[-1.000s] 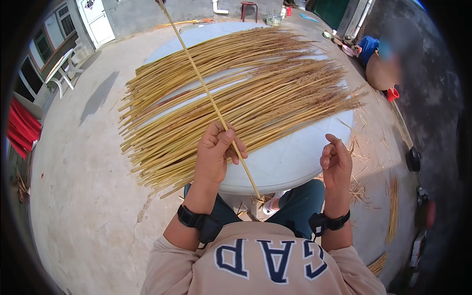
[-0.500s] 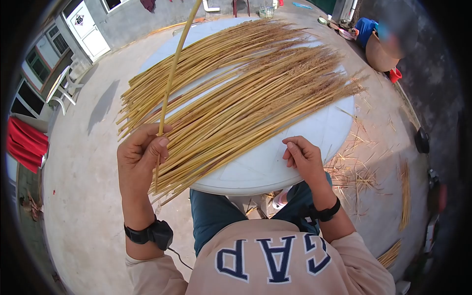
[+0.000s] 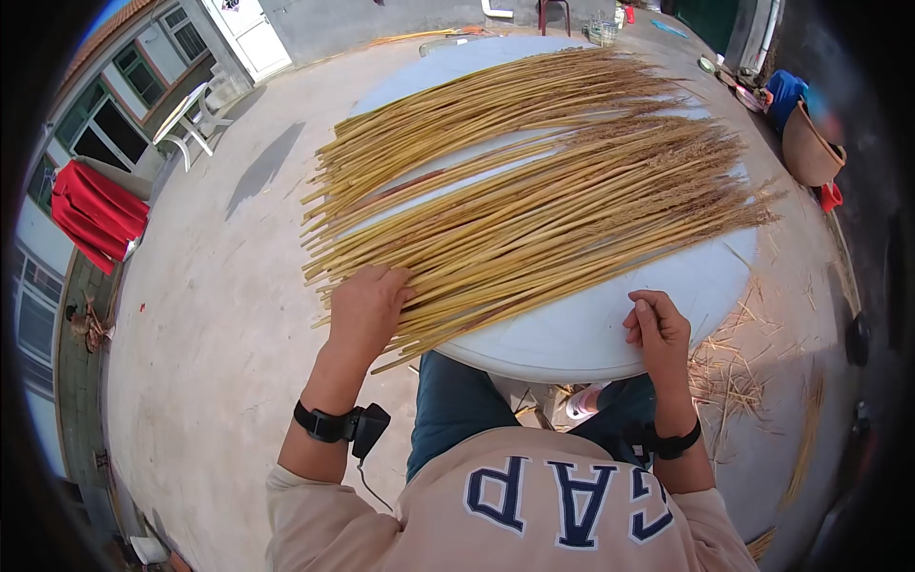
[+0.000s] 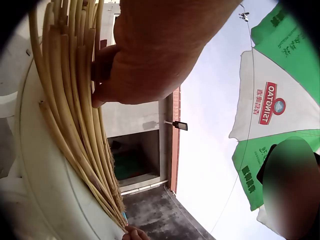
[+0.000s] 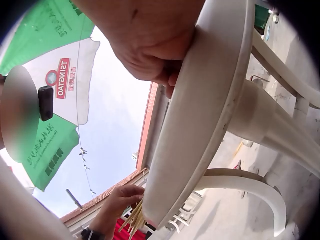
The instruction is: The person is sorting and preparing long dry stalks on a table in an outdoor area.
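Long dry stalks (image 3: 477,257) with feathery brown heads lie in two broad rows on a round white table (image 3: 553,348). Their cut ends point left and the heads right. My left hand (image 3: 367,305) is over the cut ends of the nearer row, its fingertips at the stalks. In the left wrist view, the fingers (image 4: 107,82) of that hand lie against the upper side of the stalks (image 4: 70,100); I cannot tell whether they pinch one. Above the near right part of the table, my right hand (image 3: 660,324) hovers with loosely bent fingers and holds nothing.
Broken stalk bits (image 3: 734,377) litter the concrete right of the table. A large clay pot (image 3: 810,148) stands by the dark wall. Red cloth (image 3: 95,214) hangs at the left, with a white bench (image 3: 191,124) beyond it. A green and white umbrella (image 5: 60,80) is overhead.
My left hand held one stalk raised, swung left with it, then came down onto the nearer row; that raised stalk no longer stands out. The right hand stayed loosely bent near the table's right side.
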Demonstrator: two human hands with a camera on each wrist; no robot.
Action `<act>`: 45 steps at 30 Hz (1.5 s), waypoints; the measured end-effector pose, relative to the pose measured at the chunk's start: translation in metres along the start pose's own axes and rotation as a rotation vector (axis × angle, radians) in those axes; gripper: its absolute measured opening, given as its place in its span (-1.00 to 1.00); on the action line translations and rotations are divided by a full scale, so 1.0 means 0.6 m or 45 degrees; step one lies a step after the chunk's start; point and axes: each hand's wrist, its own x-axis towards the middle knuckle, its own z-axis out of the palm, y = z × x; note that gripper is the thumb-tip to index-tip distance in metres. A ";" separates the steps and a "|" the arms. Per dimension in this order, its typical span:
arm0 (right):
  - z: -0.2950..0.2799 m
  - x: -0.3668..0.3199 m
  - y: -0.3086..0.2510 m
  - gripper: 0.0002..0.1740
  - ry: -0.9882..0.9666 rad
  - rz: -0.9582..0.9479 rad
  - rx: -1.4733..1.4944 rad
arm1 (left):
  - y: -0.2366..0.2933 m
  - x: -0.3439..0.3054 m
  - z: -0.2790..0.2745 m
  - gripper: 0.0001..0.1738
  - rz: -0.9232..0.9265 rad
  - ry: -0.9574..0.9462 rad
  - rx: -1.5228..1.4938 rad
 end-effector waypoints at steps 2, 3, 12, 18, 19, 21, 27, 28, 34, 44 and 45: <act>0.002 0.000 0.001 -0.84 0.015 -0.002 0.007 | -0.006 -0.006 -0.010 -0.86 -0.023 0.002 -0.020; 0.003 -0.001 0.003 -0.84 0.033 -0.025 -0.025 | -0.010 -0.008 -0.014 -0.86 -0.041 0.019 -0.135; 0.011 -0.003 0.005 -0.85 0.104 -0.085 -0.145 | -0.191 -0.021 -0.045 -0.87 -0.813 0.607 -0.850; 0.017 -0.006 0.003 -0.85 0.140 -0.159 -0.281 | -0.286 0.001 -0.009 -0.90 -0.634 0.276 -0.685; 0.017 -0.006 0.004 -0.85 0.142 -0.164 -0.280 | -0.291 0.013 0.000 -0.90 -0.590 0.185 -0.715; 0.018 -0.006 0.004 -0.85 0.152 -0.171 -0.287 | -0.294 0.040 0.019 -0.89 -0.452 0.108 -0.508; 0.016 -0.010 0.008 -0.84 0.218 -0.179 -0.237 | -0.271 0.098 0.061 -0.84 -0.108 0.031 -0.011; 0.016 -0.009 0.005 -0.84 0.200 -0.187 -0.238 | -0.276 0.101 0.068 -0.83 -0.086 0.018 0.035; 0.014 -0.008 0.006 -0.84 0.199 -0.182 -0.242 | -0.275 0.100 0.070 -0.81 -0.002 -0.051 0.104; 0.007 -0.010 0.003 -0.86 0.133 -0.212 -0.247 | -0.274 0.062 -0.007 -0.92 -0.177 0.137 -0.340; 0.006 -0.010 0.007 -0.85 0.129 -0.209 -0.252 | -0.271 0.053 -0.020 -0.91 -0.253 0.154 -0.352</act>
